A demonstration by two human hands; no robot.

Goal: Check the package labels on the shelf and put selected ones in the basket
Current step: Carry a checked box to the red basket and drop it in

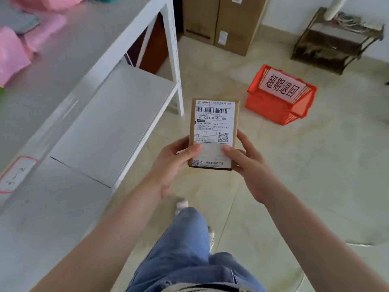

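Note:
A small brown cardboard package [213, 123] with a white shipping label facing up is held in front of me over the floor. My left hand [175, 159] grips its lower left edge, thumb on the label. My right hand [247, 163] grips its lower right edge, thumb also on the label. A red plastic basket [273, 106] with a white sign of black characters across its top stands on the floor to the right, beyond the package. The white metal shelf [117, 110] runs along my left; pink bagged packages [14, 51] lie on its upper level.
Tall cardboard boxes [219, 22] stand against the far wall. A dark low rack [334, 43] sits at the far right. A red-bordered paper tag [14, 173] is stuck on the shelf's front. My legs in jeans and a shoe show below, on a pale tiled floor.

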